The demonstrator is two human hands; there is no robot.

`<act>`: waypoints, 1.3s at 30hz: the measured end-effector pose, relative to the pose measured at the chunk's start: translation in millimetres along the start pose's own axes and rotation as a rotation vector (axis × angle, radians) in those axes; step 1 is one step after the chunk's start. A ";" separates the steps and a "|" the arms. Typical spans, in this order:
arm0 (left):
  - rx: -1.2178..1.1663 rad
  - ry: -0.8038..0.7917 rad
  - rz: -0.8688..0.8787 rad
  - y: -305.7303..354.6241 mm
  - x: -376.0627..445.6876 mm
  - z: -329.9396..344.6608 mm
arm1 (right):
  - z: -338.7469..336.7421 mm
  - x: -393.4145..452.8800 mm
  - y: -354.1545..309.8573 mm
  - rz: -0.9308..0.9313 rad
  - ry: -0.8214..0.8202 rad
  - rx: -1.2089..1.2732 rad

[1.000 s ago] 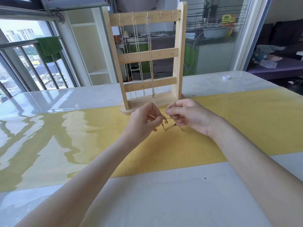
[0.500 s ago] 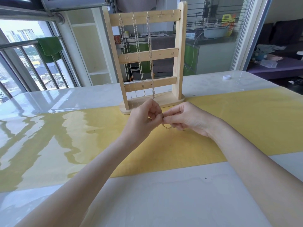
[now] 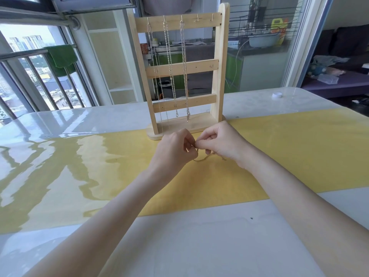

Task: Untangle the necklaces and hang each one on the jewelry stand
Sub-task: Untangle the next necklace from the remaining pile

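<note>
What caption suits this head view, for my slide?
Both hands, left hand and right hand, pinch a gold necklace before the jewelry stand.

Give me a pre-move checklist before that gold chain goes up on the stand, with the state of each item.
1. Chain held by both hands: ok. The left hand and right hand pinch the gold necklace between their fingertips.
2. Chain free of knots: cannot tell. The pinched part is hidden by the fingers; a loose loop rests on the yellow runner.
3. Free hook on the top bar: ok. Two hooks at the right of the jewelry stand carry nothing.
4. Hung silver necklaces out of the way: ok. They hang from the three left hooks.
5. Stand upright on the table: ok.
</note>
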State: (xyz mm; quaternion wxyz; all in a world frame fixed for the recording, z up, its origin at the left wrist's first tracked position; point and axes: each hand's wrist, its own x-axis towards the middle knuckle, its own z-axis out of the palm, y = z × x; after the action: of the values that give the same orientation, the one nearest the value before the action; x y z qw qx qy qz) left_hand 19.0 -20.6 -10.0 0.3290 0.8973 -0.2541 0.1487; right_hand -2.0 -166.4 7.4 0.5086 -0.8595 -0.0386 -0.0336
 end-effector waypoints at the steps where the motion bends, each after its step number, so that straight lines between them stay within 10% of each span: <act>1: 0.051 0.003 0.004 1.0 -0.6 -0.1 | 2.2 0.2 -0.2 -0.016 0.016 -0.046; 4: 0.054 0.030 0.004 3.3 -2.1 -2.1 | 3.7 0.2 0.1 -0.031 0.036 -0.059; 11: -1.005 -0.350 -0.566 9.4 -1.5 -18.6 | -14.2 -3.8 5.0 0.085 -0.279 0.331; 28: -0.446 -0.185 -0.296 12.6 -2.1 -9.9 | -12.6 1.2 14.2 0.175 -0.193 0.658; 35: -1.145 -0.194 -0.504 9.5 0.1 -15.2 | -7.8 -1.0 10.9 0.131 -0.226 0.636; 39: -1.081 -0.148 -0.470 10.4 -1.0 -14.0 | -9.4 -1.7 11.2 0.099 -0.280 0.589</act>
State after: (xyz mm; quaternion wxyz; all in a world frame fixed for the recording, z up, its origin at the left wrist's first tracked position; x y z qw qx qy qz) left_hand 11.0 -17.8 5.2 0.7449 0.6425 -0.1108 -0.1417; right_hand -2.7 -180.0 1.9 0.7262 -0.6724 -0.0746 0.1222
